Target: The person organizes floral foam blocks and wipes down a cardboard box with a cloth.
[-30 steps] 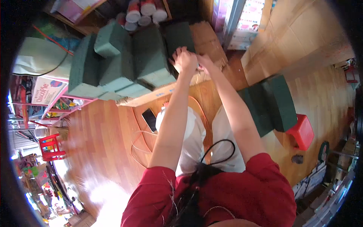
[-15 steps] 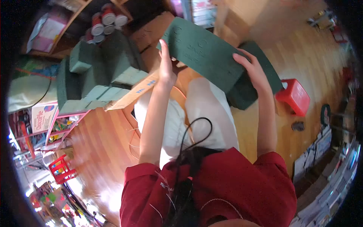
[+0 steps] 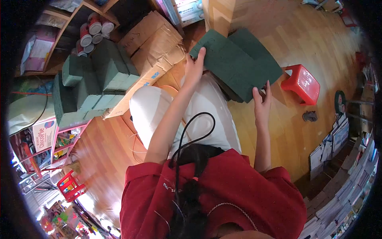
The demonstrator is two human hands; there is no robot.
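A dark green foam-like block (image 3: 227, 63) lies across other green blocks (image 3: 254, 49) beyond my knees. My left hand (image 3: 195, 69) is at the block's left end, thumb on its top face and fingers around the edge. At its lower right corner, my right hand (image 3: 262, 103) touches the edge with fingers apart. To the left, several similar green blocks (image 3: 113, 67) are stacked on a cardboard box (image 3: 153, 47).
A red stool (image 3: 304, 83) stands on the wooden floor right of the blocks, with a dark scrap (image 3: 309, 116) near it. Shelves with red-and-white cans (image 3: 94, 26) are at upper left. Stacked papers (image 3: 338, 137) line the right side. A black cable loops over my lap.
The held block has moved down and left onto the other blocks and looks flatter. My right hand has shifted from its upper edge to its lower right corner. The camera view has shifted too.
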